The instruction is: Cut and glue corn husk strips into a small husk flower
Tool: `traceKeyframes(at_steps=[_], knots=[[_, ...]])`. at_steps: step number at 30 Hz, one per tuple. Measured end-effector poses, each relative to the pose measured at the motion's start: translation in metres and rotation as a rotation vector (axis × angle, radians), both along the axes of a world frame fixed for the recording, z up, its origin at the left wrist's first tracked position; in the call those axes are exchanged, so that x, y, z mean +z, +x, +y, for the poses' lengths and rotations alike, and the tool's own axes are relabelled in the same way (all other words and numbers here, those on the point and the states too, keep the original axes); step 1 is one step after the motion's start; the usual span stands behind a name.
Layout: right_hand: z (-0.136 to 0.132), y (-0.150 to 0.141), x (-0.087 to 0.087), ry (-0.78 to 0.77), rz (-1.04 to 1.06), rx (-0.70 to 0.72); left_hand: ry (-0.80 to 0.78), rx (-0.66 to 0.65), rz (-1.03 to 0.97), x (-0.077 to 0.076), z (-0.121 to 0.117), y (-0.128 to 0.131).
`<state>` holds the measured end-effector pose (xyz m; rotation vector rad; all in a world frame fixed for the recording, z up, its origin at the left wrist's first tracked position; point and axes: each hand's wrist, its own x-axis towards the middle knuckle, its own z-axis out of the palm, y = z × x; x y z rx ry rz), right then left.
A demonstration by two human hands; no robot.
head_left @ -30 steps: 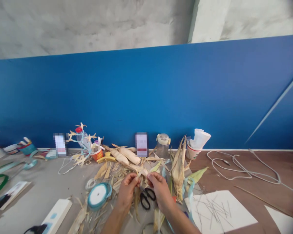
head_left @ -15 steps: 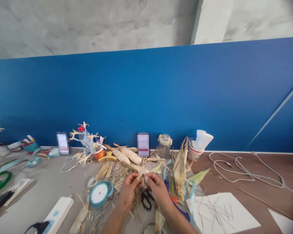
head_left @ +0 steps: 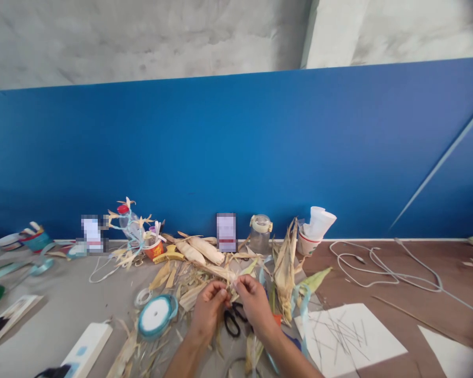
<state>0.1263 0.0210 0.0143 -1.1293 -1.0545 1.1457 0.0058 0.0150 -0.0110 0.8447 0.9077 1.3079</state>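
Head view. Left hand (head_left: 207, 310) and right hand (head_left: 254, 304): fingertips pinched together on one dried husk strip (head_left: 230, 286), held taut between them, apparently for working it. Strip location: just above black scissors (head_left: 233, 320). Ribbon spool (head_left: 154, 316) left of scissors; paper sheet (head_left: 350, 338) to their right.

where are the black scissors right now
In the head view the black scissors lie on the table low in the middle, right under the left hand and right hand, with the teal ribbon spool to their left.
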Motion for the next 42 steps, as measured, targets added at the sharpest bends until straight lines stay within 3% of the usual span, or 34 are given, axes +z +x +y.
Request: traceKeyframes(at_steps=[3, 8, 12, 20, 28, 35, 42], knots=[[0.001, 0.002, 0.001, -0.009, -0.008, 0.007, -0.047, 0.032, -0.12, 0.009, -0.002, 0.0], [0.0, -0.002, -0.001, -0.021, 0.016, 0.058, -0.09, -0.09, -0.249, 0.017, -0.004, 0.002], [-0.002, -0.002, -0.001, -0.03, 0.007, 0.075, -0.112, -0.14, -0.255, 0.017, -0.006, 0.004], [-0.001, -0.001, -0.002, -0.025, -0.058, 0.067, -0.137, -0.105, -0.14, 0.026, -0.008, 0.006], [0.0, 0.0, -0.007, 0.038, -0.143, 0.053, -0.161, -0.072, 0.01, 0.022, -0.007, 0.004], [-0.003, -0.004, -0.01, 0.049, -0.189, 0.1, -0.163, 0.009, -0.08, 0.019, -0.004, 0.001], [-0.008, -0.009, -0.014, 0.034, -0.192, 0.106, -0.124, -0.044, -0.035, 0.014, -0.006, 0.003]])
